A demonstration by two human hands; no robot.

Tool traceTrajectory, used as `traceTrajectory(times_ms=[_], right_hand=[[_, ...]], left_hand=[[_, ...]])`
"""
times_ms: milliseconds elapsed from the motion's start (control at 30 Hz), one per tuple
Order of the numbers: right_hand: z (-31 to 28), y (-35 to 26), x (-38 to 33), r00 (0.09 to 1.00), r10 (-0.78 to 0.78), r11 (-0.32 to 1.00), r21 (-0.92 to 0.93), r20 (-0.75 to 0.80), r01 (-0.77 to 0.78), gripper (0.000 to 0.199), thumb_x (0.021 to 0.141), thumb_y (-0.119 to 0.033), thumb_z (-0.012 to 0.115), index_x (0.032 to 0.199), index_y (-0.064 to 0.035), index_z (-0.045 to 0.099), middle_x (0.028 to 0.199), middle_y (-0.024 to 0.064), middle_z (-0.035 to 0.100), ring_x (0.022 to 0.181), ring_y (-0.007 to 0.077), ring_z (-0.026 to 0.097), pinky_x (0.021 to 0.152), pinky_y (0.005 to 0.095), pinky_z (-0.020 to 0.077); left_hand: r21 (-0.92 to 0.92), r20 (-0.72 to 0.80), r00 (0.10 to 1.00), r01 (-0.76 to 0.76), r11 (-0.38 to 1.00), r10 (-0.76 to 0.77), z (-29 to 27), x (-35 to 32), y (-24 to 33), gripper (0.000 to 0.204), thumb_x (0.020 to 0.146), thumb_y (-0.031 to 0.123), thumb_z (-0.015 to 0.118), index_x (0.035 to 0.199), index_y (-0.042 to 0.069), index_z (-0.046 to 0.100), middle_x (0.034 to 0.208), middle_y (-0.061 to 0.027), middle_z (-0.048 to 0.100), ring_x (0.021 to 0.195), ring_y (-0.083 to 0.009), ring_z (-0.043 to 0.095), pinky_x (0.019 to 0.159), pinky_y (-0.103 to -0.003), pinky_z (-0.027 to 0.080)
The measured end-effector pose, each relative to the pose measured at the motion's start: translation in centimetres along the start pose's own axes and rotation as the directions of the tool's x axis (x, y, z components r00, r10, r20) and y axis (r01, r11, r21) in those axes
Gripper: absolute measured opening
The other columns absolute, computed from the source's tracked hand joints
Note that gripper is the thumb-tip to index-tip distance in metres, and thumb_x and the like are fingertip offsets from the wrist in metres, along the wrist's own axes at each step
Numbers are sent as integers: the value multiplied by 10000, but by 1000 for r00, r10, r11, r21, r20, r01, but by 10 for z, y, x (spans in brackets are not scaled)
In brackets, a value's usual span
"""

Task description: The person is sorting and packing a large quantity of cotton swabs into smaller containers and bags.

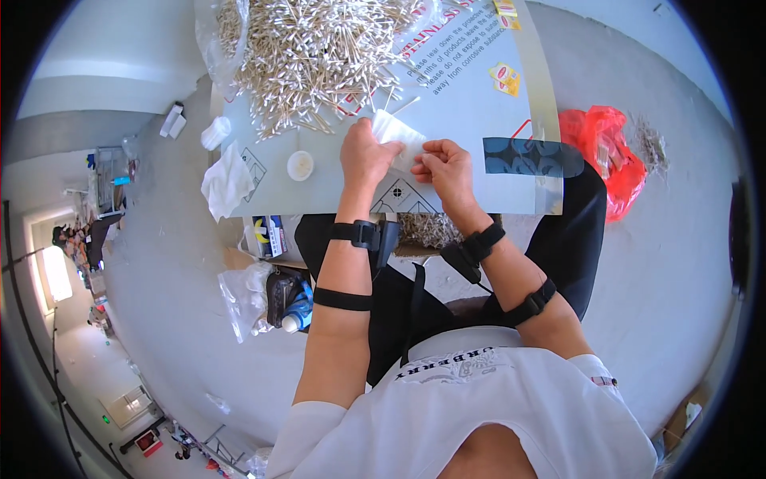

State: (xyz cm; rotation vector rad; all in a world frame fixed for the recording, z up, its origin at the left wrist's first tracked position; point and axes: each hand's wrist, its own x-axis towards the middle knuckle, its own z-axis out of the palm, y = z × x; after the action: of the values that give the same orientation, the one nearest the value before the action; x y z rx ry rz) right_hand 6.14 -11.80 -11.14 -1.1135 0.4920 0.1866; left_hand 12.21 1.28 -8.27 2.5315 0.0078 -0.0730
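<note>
Over the near edge of the table, a white, thin, partly see-through packet (396, 134) is held between my two hands. My left hand (365, 158) grips its left side, with the thumb laid across it. At the packet's right edge, the fingers of my right hand (447, 166) are pinched together. Whether anything is inside the packet cannot be made out. Just beyond lies a big heap of cotton swabs (315, 60), with a few loose ones close to the packet. A small round white tub (300, 166) with pale contents stands left of my left hand.
A white cloth (227, 182) and a white cup-like piece (215, 133) lie at the table's left edge. Yellow labels (504, 78) and a dark film strip (531, 156) are on the right. A red plastic bag (608, 156) sits on the floor; a blue bottle (299, 310) is below left.
</note>
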Motion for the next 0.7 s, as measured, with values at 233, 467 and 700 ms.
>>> traceTrajectory(times_ms=[233,467,700], right_hand=[[-3,4,-10,983,-154,987,-62,-97,149,185,857,12,503,1030,69,537,867,123,607,621,154,630,475,243,497],[3,-2,-15,999,-30,998,-57,-42,28,283,845,9,522,1123,61,517,884,128,616,625,151,636,452,237,490],[-1,-10,6,835,-530,558,-681,147,474,487,665,-32,678,1126,35,535,1012,153,599,702,206,610,632,293,500]], left_hand=[[-27,30,999,43,999,-42,0,3,-1,368,570,192,711,849,-15,589,823,-208,649,794,-376,629,715,-409,496],[-171,-19,999,34,985,-38,6,1,-8,367,569,157,706,877,-13,601,812,-181,656,763,-342,640,701,-388,498],[85,-325,899,-281,956,294,23,-12,-6,343,563,69,684,869,2,544,856,-170,601,816,-372,569,709,-439,471]])
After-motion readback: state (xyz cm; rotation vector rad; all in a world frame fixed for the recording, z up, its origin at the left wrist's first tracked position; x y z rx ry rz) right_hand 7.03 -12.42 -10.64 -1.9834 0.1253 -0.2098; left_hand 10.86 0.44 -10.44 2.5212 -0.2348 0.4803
